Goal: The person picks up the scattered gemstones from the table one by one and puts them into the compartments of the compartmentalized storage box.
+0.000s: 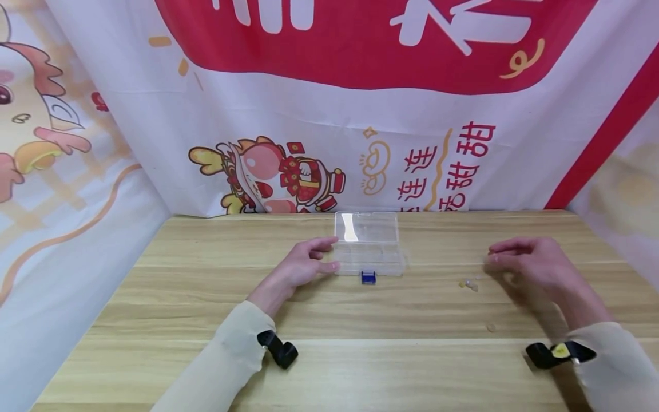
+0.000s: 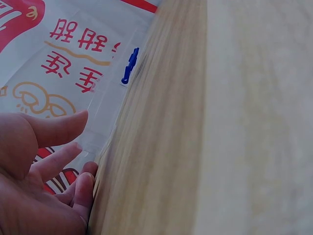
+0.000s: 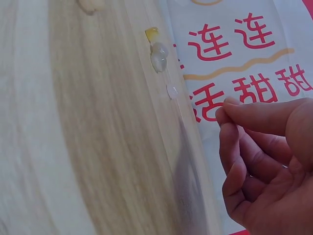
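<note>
- Because its lid [image 1: 378,228] is tipped up at the back, the clear plastic box [image 1: 360,267] faces the person with its compartments exposed; from where I stand, that looks meant for easy reach from the front.
- Its blue latch [image 1: 368,278] hangs at the front edge, on the person's side, which would suit undoing or fastening it.
- At the box's left end, the left hand [image 1: 301,263] is spread wide, thumb by the front corner and fingers by the hinge side. I take this as a light brace against sliding; I cannot tell how firmly it touches.
- Off to the right, the right hand [image 1: 538,260] hovers above the table [image 1: 334,366], thumb and forefinger narrowed to a fine pinch. Whether something tiny sits between those tips I cannot tell, but such a grip suits small pieces.
- Near it lie a yellow piece [image 3: 152,34] and clear pieces [image 3: 159,56] bunched together, with a pale piece [image 3: 171,91] just beside them. They rest on bare wood well apart from the box, perhaps so each can be picked out singly.
</note>
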`<action>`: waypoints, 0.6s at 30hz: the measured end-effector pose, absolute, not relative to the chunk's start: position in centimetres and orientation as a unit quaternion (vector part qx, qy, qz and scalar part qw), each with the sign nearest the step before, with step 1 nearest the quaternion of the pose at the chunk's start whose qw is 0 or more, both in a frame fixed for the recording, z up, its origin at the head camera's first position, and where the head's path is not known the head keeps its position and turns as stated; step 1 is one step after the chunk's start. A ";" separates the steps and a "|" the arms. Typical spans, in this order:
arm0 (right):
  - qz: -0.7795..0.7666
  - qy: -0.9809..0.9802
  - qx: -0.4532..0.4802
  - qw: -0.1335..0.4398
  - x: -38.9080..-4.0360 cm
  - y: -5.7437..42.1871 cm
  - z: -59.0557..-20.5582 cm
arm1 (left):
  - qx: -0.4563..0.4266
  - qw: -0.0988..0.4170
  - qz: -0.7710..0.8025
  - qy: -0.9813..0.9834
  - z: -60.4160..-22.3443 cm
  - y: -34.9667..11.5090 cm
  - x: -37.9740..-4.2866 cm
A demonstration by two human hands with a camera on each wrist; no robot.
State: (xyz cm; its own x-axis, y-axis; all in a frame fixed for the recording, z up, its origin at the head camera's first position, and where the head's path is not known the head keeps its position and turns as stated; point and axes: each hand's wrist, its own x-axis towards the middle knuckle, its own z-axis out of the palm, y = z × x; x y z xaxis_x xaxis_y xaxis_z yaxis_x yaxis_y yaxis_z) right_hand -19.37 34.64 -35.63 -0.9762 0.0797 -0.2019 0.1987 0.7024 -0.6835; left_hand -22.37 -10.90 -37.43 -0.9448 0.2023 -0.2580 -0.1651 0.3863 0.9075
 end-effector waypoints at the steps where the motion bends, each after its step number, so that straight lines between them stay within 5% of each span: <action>1: -0.380 0.919 0.074 0.077 -19.4 34.6 -35.6 | 0.011 0.166 0.554 0.816 -37.4 -10.9 -22.4; 18: -0.388 0.919 0.043 0.055 -19.3 33.8 -35.2 | 0.009 0.164 0.554 0.816 -37.4 -10.8 -22.3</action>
